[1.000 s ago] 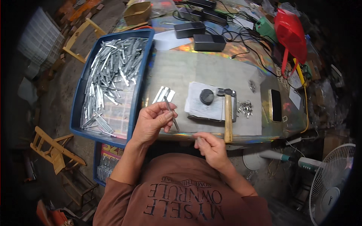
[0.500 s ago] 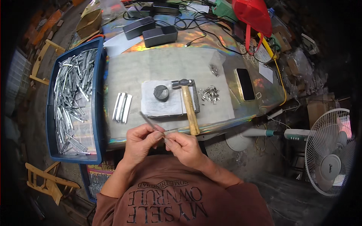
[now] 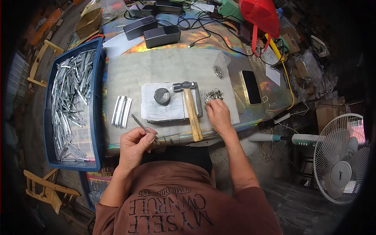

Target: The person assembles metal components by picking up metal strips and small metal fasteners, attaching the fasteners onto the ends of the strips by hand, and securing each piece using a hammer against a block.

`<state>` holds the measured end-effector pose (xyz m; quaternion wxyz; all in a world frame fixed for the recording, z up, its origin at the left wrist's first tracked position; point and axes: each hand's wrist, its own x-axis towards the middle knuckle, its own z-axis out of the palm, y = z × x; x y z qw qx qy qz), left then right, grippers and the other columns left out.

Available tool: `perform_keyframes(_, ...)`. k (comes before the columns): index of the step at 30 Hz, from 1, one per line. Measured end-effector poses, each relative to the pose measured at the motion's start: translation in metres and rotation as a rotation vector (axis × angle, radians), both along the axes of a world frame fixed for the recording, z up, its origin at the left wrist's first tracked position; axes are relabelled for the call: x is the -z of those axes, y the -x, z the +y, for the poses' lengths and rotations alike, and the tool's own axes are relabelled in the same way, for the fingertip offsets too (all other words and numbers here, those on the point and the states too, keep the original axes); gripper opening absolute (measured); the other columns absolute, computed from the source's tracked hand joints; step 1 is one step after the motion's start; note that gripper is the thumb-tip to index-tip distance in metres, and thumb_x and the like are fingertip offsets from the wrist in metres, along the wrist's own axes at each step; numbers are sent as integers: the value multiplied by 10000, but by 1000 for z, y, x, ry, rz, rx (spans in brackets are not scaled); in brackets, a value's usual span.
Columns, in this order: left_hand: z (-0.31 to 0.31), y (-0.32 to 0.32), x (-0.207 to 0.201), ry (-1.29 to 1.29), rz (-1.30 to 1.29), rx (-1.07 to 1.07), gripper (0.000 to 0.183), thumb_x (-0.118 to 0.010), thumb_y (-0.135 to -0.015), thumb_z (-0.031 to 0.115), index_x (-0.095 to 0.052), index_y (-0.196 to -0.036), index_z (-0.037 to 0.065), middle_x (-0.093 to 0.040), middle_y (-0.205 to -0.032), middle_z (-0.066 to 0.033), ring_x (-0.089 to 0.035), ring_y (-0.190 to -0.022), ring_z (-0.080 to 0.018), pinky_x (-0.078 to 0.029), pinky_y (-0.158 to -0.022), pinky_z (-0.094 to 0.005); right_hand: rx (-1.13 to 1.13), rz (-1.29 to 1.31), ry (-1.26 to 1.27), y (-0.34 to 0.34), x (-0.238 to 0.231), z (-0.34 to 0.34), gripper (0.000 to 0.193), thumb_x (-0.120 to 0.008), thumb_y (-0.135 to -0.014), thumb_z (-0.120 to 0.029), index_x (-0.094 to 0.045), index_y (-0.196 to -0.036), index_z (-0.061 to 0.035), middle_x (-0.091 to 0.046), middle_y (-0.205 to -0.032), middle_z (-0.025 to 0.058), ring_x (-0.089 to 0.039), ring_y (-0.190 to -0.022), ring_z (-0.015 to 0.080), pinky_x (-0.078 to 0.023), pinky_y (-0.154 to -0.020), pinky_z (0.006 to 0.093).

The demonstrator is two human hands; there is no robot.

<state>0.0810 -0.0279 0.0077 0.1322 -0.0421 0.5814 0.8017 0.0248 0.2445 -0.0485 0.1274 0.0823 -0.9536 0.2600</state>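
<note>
My left hand [image 3: 136, 145] pinches a thin grey metal strip [image 3: 140, 124] between thumb and fingers, at the table's near edge, its far end tilted up to the left. My right hand [image 3: 219, 114] reaches to a pile of small shiny metal pieces [image 3: 214, 94]; the fingers are closed at the pile's near edge, and what they grip is hidden. Between the hands, a hammer [image 3: 191, 113] with a wooden handle rests with its head on a paper-covered block [image 3: 164, 113]. A round dark metal piece [image 3: 161, 96] sits on the paper. Several flat metal strips [image 3: 122, 112] lie left of the block.
A blue tray [image 3: 100, 117] holding many metal strips stands at the left. A clear bag of small parts [image 3: 220, 66] and a phone [image 3: 250, 87] lie to the right. Grey boxes [image 3: 162, 37], cables and a red bag [image 3: 260, 17] occupy the back. A fan [image 3: 340, 158] stands at far right.
My hands have parted. The right hand has moved away from the strip, rightward and forward to the small metal pieces; the left has shifted slightly left, still holding the strip.
</note>
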Motion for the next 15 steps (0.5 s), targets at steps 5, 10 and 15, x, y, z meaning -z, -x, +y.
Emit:
perform_keyframes(5, -1, -1, 3, 7, 0, -2, 152, -603, -773, 135, -571, -777, -14, -557, -673, -56, -460, -496, -73, -350, -422, -192, -61, -2, -253, 4, -4, -6, 82, -543, -736, -116, -494, -756, -52, -508, -757, 113, -495, -752, 296, -386, -643, 402)
perform_keyframes(10, 1, -2, 5, 9, -12, 6, 130, -595, -782, 116, -583, -817, -9, -528, -653, 1, -441, -531, -38, -349, -446, -157, 9, -25, 52, 3, -3, 3, 63, -515, -751, -70, -478, -756, -19, -521, -736, 142, -508, -721, 330, -398, -640, 411)
perform_keyframes(15, 1, -2, 8, -8, -26, 16, 139, -598, -778, 133, -575, -789, -3, -556, -658, -39, -456, -496, -61, -353, -421, -179, 108, -90, 257, -7, -14, -1, 75, -501, -755, -25, -494, -826, -4, -555, -751, 156, -543, -707, 325, -426, -621, 377)
